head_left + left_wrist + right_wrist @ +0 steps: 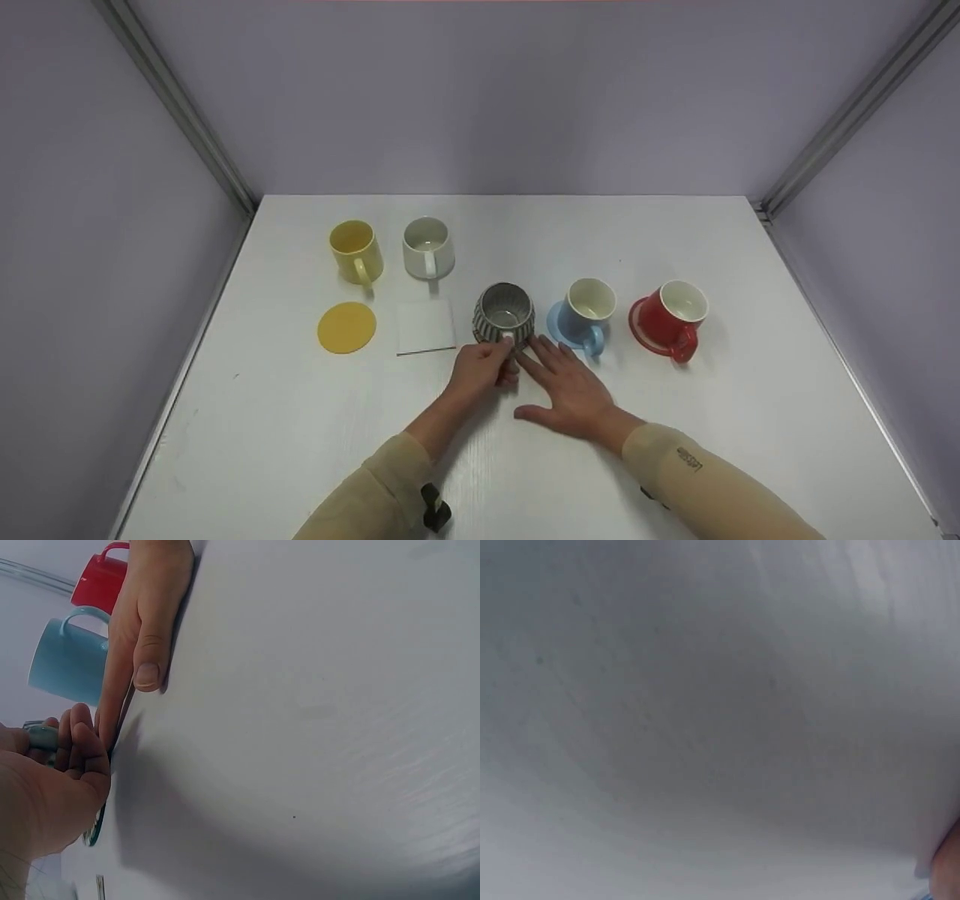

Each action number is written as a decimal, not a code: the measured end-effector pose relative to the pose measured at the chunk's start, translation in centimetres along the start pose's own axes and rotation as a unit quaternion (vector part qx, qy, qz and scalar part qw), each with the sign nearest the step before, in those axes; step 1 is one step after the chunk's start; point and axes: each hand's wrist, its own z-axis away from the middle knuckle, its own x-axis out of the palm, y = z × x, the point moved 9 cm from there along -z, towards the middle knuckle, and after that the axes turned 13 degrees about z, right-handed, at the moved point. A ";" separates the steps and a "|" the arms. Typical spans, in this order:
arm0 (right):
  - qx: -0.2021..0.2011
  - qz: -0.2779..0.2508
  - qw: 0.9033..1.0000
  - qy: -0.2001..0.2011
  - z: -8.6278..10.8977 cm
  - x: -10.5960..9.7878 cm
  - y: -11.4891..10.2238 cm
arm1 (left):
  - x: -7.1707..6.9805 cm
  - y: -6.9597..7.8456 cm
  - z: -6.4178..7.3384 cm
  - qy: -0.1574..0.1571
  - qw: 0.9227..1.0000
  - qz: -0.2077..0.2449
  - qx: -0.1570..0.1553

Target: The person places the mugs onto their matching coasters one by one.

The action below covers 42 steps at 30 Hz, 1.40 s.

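A grey ribbed mug (504, 311) stands upright at mid-table, its handle toward me. My left hand (484, 366) pinches that handle with curled fingers; the left wrist view shows the handle (43, 737) between thumb and fingers. Under the mug a thin coaster edge (93, 831) shows, mostly hidden by the left hand. My right hand (574, 390) lies flat with fingers straight, its fingertips at the coaster's right front edge. Just right of it, a light-blue mug (583, 319) sits on a blue coaster (555, 325). The right wrist view holds mostly blurred white tabletop.
Farther right, a red mug (664, 322) sits on a red coaster (639, 330). At back left stand a yellow mug (352, 251) and a white mug (427, 251). A round yellow coaster (346, 328) and a square white coaster (425, 326) lie in front of them.
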 end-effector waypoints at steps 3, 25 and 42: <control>0.002 0.000 1.000 -0.005 0.0 -0.1 0.0 | 0.2 0.1 0.1 -0.003 1.000 0.007 0.000; 0.009 -0.010 1.000 -0.017 -0.1 0.0 -0.1 | -2.4 0.1 1.1 0.033 0.999 0.019 -0.014; 0.004 -0.042 0.999 -0.023 0.7 -0.8 -0.6 | -9.9 4.2 2.6 0.129 0.991 0.021 0.002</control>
